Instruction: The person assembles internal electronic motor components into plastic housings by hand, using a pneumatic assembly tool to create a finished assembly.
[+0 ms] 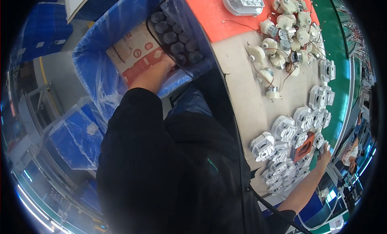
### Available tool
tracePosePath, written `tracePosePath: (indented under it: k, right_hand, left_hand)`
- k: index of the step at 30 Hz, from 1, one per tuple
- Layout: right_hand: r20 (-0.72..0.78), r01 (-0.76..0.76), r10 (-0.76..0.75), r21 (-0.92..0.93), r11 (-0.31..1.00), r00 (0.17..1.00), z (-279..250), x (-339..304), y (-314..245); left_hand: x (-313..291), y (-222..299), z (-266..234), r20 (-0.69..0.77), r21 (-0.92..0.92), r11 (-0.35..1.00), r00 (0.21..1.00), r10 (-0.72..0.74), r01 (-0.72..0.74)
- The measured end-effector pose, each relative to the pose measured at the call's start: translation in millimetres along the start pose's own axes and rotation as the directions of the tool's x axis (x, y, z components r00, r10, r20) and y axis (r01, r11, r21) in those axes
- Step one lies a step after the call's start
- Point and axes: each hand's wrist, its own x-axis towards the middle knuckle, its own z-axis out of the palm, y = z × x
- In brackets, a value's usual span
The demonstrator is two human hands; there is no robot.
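Apparently under way: a reach to both sides at once, which I judged to be the handling of parts on the left, with the right hand (323, 155) minding the white pieces.
Left hand: the left hand (161, 69) was down inside a deep bin lined with crinkled blue translucent plastic (86, 56), its fingers curled toward the bin's right side; whether they grasped anything, I could not tell.
Dark parts: rounded, knobbly dark-grey pieces (177, 48) lay in rows inside the bin, just beyond the left fingertips.
Cardboard: a flat beige-and-red printed sheet (125, 46) lay beside those pieces, partly under the left hand.
Right hand: the fingers were bent at the outer edge of the white group, next to a small white plastic housing (318, 139); contact seemed likely, but a firm grasp could not be made out.
White housings: many rounded, hollow white plastic housings (284, 127) crowded the near end of the beige worktable (242, 89), around a reddish-brown block with an oval opening (304, 148).
Motors: cream-coloured round motors with thin wires (285, 22) lay heaped farther up, partly on an orange-red foam sheet (209, 18).
Next move: it called, in my judgement, for a sure pinch on one dark piece and a lift clear of the loose liner.
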Motion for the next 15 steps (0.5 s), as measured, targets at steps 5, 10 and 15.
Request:
tracePosePath:
  k: [5,10,15]
  right_hand:
    - [0.103,0.018,-0.024,0.055,0.998,0.994,-2,-13,-2]
    - [0.128,0.062,-0.083,0.162,0.985,0.988,-2,-28,-7]
    - [0.073,0.153,-0.162,0.113,0.982,0.984,2,-37,-6]
  left_hand:
    - [7,10,22,-0.040,-0.034,0.999,0.999,-0.018,0.017]
    - [3,0,31,-0.109,-0.058,0.998,0.994,-0.020,0.014]
    - [9,-9,41,-0.180,-0.097,0.995,0.984,-0.004,-0.014]
